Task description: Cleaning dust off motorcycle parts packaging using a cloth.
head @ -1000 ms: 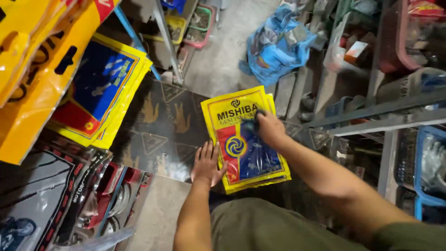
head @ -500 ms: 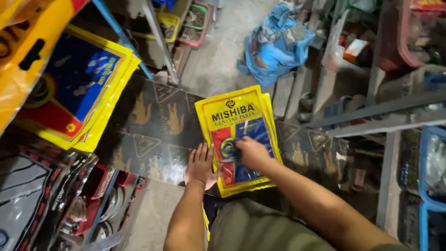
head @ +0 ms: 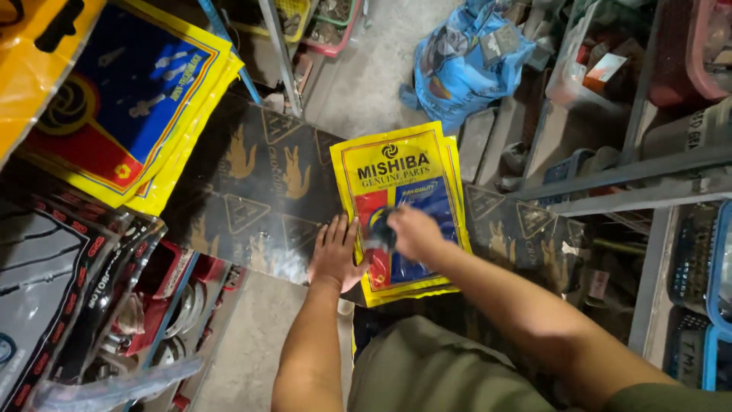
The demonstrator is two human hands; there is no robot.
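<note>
the left hand lies flat with fingers spread, pressing the lower left edge of a stack of yellow plastic packets with red and blue print. the right hand is closed around a small dark object, blurred, so i cannot tell what it is; it rests on the middle of the top packet. the stack sits on a dark printed board, just in front of the person's knees.

the packets look slick and are not squared up, a second one peeking out at the right edge, so the top one could slide if the flat hand lifts while the other pushes. the board appears to span a gap over the floor, and a hard press near its edge might tip it.

to the left, more packets of the same yellow kind lean close by, with black printed bags below them; a wide elbow swing could knock them. farther off, a blue plastic sack sits on the concrete floor, and metal shelving with crates crowds the right side, leaving little room.
</note>
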